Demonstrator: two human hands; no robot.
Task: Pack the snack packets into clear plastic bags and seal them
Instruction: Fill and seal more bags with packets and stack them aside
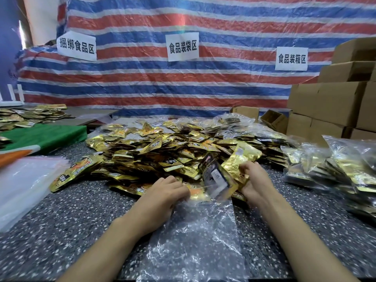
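The right grip [254, 180] clutches a packet stack [221, 178] at the bag [195, 241] mouth; the left grip [168, 190] pinches that mouth. The bag lies lengthwise toward the person on the desk [81, 220].

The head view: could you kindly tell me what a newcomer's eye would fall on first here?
First, the big heap of gold snack packets mid-table, against the red, white and blue striped tarp behind. Just in front, the right hand grips a few packets at the mouth of the clear plastic bag, which the left hand holds. Filled bags lie at the right.
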